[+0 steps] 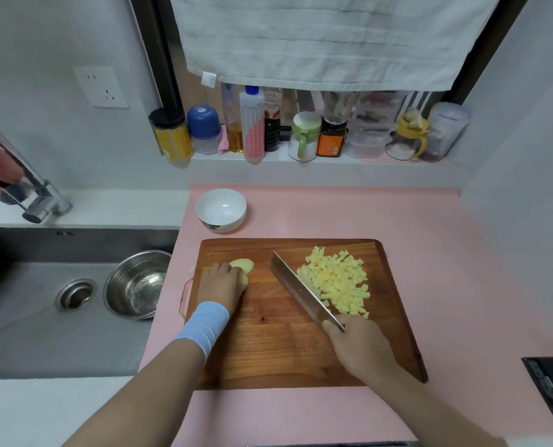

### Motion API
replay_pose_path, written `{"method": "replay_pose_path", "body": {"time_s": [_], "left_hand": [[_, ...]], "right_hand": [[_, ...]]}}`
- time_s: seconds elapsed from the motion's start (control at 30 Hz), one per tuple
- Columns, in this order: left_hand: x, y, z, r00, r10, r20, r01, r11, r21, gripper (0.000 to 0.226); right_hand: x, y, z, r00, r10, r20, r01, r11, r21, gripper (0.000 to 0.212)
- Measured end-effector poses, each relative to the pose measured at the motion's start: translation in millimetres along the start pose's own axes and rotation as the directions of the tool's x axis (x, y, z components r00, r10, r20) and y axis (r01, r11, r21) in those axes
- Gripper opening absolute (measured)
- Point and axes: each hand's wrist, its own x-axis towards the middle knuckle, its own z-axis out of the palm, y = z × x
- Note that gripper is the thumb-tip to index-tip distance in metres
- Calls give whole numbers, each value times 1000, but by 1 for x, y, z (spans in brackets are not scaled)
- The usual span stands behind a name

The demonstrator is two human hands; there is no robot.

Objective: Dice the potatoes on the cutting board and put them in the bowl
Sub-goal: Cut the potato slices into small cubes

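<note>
On the cutting board (268, 343) my left hand (222, 287) curls over a peeled potato piece (244, 265) near the board's left edge; my fingers hide most of it. My right hand (360, 345) is closed round the knife (300, 290), its handle buried in my fist. The blade slants across the board's middle, against the heap of diced potato (336, 280) on the board's right half. The white bowl (221, 209) stands just beyond the board's far left corner. Right of the board, a dark object (550, 391) is cut off by the frame.
</note>
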Motion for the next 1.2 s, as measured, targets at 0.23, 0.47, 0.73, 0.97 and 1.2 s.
{"method": "replay_pose_path", "body": {"time_s": [0.23, 0.47, 0.73, 0.97, 1.2], "left_hand": [[-9, 9, 14, 998, 57, -18, -59, 975, -216, 40], [-50, 51, 45, 932, 327, -156, -361, 805, -470, 28], [-67, 66, 63, 909, 230, -347, -372, 822, -430, 29], [-67, 67, 63, 887, 253, -385, -415, 802, -430, 19], [-67, 68, 62, 871, 256, -420, -436, 797, -418, 18]], "right_hand": [[2, 3, 4, 1000, -10, 24, 10, 999, 34, 29], [9, 8, -4, 995, -63, 74, 65, 998, -22, 31], [11, 8, -6, 964, -253, 85, 263, 953, -153, 30], [12, 11, -7, 948, -305, 88, 317, 924, -213, 33], [20, 16, -12, 950, -257, 179, 289, 940, -182, 31]]}}
